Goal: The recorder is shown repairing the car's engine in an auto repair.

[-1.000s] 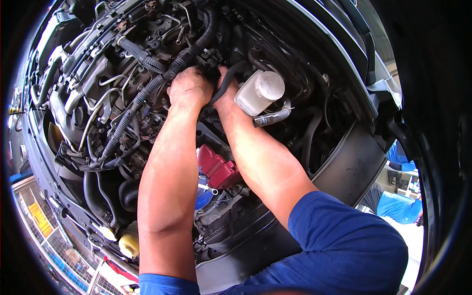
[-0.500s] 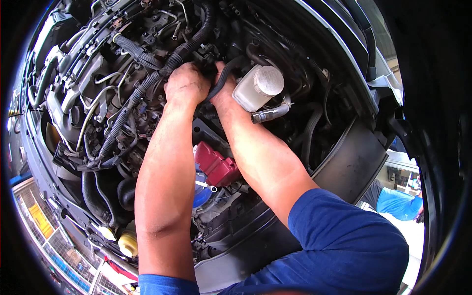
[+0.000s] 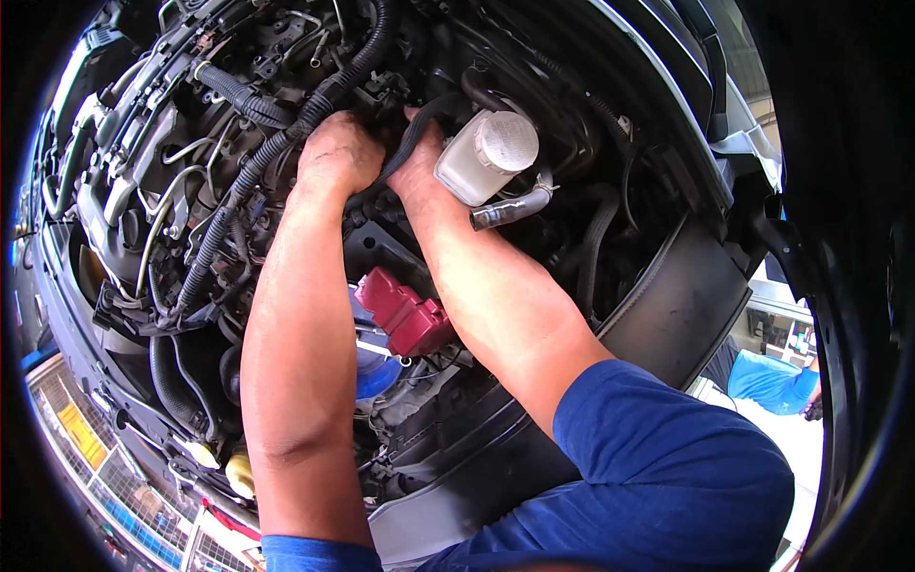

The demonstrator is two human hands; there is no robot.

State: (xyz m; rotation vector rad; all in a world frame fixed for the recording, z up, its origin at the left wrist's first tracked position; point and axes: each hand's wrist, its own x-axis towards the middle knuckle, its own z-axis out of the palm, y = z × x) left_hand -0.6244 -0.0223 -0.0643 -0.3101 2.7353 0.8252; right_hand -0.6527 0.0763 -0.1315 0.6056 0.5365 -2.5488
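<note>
Both my arms reach deep into a car's engine bay. My left hand [image 3: 340, 153] is closed, its knuckles up, beside a thick corrugated black conduit [image 3: 259, 164]. Its fingertips point down and away, so what they hold is hidden. My right hand [image 3: 416, 170] reaches down just to the right of it. A black rubber hose [image 3: 412, 139] crosses in front of that hand, and its fingers are out of sight. Close against my right wrist sits a whitish fluid reservoir [image 3: 469, 164] with a round pale cap [image 3: 506, 142]. A short clamped hose end [image 3: 510, 209] lies over my right forearm.
Between my forearms are a dark red plastic cover [image 3: 405, 313], a blue round part [image 3: 378, 375] and a wrench-like metal tool [image 3: 379, 349]. Metal pipes and the engine [image 3: 124, 214] fill the left. A black fender panel [image 3: 675, 286] borders the right. Another person's blue sleeve [image 3: 767, 384] shows beyond.
The whole view has shifted a little, so the bay and my arms appear slightly further left and up. My hands stay at the same spot, with slightly more of the right hand showing.
</note>
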